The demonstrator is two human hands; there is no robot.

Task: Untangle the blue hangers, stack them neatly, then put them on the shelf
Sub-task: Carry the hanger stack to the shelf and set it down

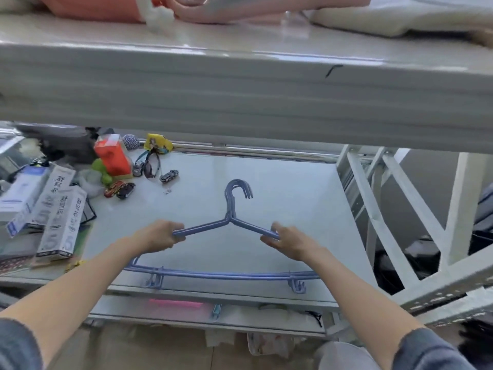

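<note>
Stack of blue hangers [231, 222] held flat over the shelf [280, 188], centre of frame.

Your left hand [157, 235] is clenched round the left shoulder end of the stack; your right hand [286, 240] pinches the right shoulder end, fingers curled over it. Hooks nested together, pointing toward the upper centre; bottom bars run across the lower centre, near the shelf's front edge. Upper left of the shelf: boxes [40, 209], toy cars [120, 189], an orange pack [113, 156], sunglasses [149, 166]. Upper shelf board [240, 89] spans the top of frame.
</note>
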